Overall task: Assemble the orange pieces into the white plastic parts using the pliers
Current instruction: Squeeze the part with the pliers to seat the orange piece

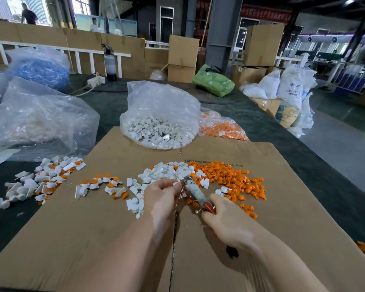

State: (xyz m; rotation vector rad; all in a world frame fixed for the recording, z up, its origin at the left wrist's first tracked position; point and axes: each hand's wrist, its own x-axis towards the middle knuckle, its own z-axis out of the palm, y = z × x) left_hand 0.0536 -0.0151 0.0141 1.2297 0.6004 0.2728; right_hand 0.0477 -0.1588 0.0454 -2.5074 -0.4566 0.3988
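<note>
My right hand [226,218] grips the red handles of the pliers [195,191], whose jaws point up-left at the edge of a heap of loose white plastic parts [167,171]. My left hand [162,197] pinches a small white part [175,183] right at the plier jaws. A pile of loose orange pieces [232,178] lies just right of the pliers. Joined white-and-orange parts [105,186] lie to the left on the cardboard, and more of them [44,178] sit at its left edge.
A flattened cardboard sheet [114,239] covers the dark table. Behind the piles stand a clear bag of white parts [160,127] and a bag of orange pieces [221,127]. Large plastic bags [40,119] fill the left side. Boxes and sacks [291,87] stand beyond.
</note>
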